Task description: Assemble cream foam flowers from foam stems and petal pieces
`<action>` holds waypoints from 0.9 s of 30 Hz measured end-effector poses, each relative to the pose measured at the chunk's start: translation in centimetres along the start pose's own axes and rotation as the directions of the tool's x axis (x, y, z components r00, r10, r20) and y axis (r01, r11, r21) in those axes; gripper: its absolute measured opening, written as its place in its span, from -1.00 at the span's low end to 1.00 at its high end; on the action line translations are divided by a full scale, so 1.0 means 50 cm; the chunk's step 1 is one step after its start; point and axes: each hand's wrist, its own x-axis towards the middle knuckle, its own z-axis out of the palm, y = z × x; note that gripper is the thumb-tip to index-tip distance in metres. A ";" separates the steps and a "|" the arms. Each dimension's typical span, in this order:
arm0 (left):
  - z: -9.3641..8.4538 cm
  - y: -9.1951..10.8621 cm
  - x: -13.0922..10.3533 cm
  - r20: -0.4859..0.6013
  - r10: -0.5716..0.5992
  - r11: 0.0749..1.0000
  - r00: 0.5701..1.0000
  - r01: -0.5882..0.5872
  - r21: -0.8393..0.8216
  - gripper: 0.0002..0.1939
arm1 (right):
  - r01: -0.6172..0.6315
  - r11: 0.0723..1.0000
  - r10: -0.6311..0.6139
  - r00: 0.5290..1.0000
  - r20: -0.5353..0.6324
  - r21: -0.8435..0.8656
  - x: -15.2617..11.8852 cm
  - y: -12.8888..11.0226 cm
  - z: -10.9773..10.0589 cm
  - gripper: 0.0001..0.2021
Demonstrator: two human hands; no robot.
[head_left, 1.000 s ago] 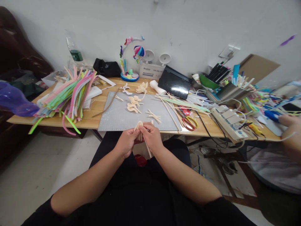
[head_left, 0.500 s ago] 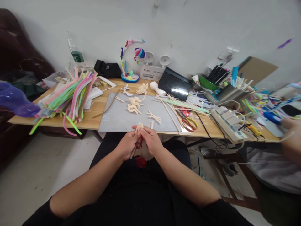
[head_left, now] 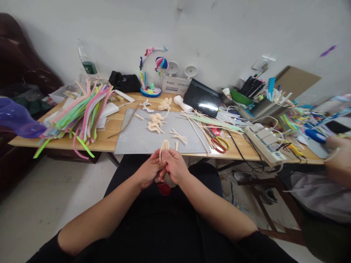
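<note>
Two hands, the left hand [head_left: 150, 171] and the right hand [head_left: 176, 167], meet in one closed grip on a cream loop [head_left: 165, 145], pinched between thumbs and fingers. The loop sits at the top of the grip, just off the near edge of the counter [head_left: 113, 126]. It has just changed its pose: a moment ago little more than its rounded tip showed, with straight ends poking out below the left hand. Now it stands higher above the thumbs, its side-by-side strands in view, so the curved part is exposed while the lower ends are hidden; they are probably behind the palms, though the blur makes that hard to judge.

Just beyond the grip, on the grey mat [head_left: 131, 138], lie a short cream piece [head_left: 177, 146], some crossed cream pieces [head_left: 179, 137] and, farther out, looped cream shapes [head_left: 155, 126]. Right of the grip are scissors [head_left: 215, 138]; well to its left, a bundle of coloured stems [head_left: 90, 113]. Far right of it is another person's blurred hand [head_left: 340, 162].
</note>
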 end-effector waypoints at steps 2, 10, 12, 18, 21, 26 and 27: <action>-0.015 0.006 0.002 0.069 0.005 0.997 0.998 -0.011 0.082 -0.63 | 0.032 0.999 -0.032 0.999 -0.002 -0.015 0.001 0.002 -0.006 -0.63; -0.058 0.109 -0.007 -0.094 0.234 0.839 0.968 -0.153 0.522 -0.76 | 0.207 0.857 -0.217 0.976 0.032 -0.473 0.013 -0.012 -0.044 -0.67; -0.045 0.113 -0.004 -0.113 0.329 0.804 0.938 -0.216 0.554 -0.82 | 0.203 0.820 -0.188 0.979 0.083 -0.535 0.011 -0.012 -0.044 -0.65; -0.033 0.092 0.012 -0.336 0.438 0.791 0.834 -0.179 0.585 -0.83 | 0.210 0.702 -0.170 0.977 0.126 -0.681 0.002 -0.011 -0.050 -0.64; -0.040 0.085 0.011 -0.361 0.436 0.804 0.825 -0.176 0.569 -0.84 | 0.224 0.650 -0.211 0.971 0.111 -0.726 0.000 -0.012 -0.062 -0.66; -0.055 0.094 0.001 -0.335 0.435 0.749 0.835 -0.130 0.649 -0.85 | 0.219 0.488 -0.186 0.972 0.145 -0.845 0.001 -0.031 -0.087 -0.67; -0.058 0.101 0.000 -0.291 0.415 0.715 0.862 -0.112 0.690 -0.86 | 0.221 0.432 -0.165 0.972 0.164 -0.874 0.002 -0.038 -0.091 -0.67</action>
